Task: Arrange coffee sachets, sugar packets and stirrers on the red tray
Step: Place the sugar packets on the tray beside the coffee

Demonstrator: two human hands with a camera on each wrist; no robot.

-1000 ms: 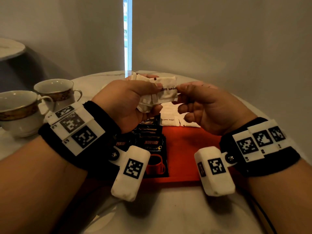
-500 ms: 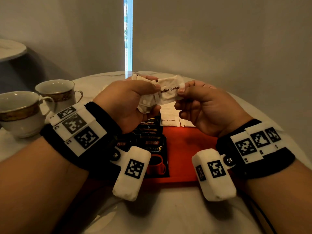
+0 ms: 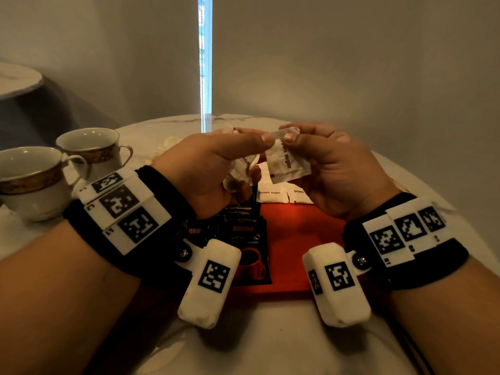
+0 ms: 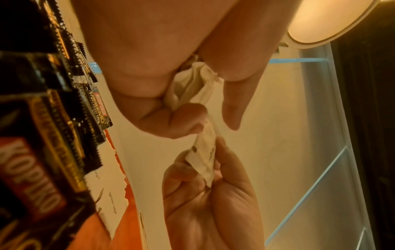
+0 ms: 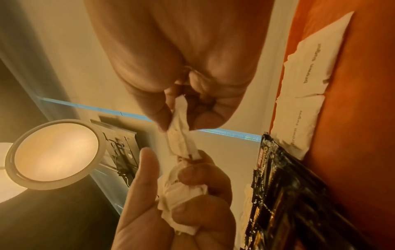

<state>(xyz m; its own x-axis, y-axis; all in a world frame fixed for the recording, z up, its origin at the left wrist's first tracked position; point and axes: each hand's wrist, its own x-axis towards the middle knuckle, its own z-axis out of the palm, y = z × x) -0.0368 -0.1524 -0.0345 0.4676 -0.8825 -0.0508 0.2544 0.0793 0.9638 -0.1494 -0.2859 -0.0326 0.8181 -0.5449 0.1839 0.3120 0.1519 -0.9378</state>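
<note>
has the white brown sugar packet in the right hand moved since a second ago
Yes. The white brown sugar packet has swung from lying flat to hanging upright, pinched by the right hand, judged against the two packets lying on the red tray.

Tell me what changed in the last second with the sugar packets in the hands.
The right hand drew one brown sugar packet out of the left hand's bunch; it lay sideways between both hands and now hangs upright, with the left thumb and forefinger touching its top edge. The left hand still grips the rest. The red tray, its coffee sachets, two laid sugar packets and the cups stayed put.
</note>
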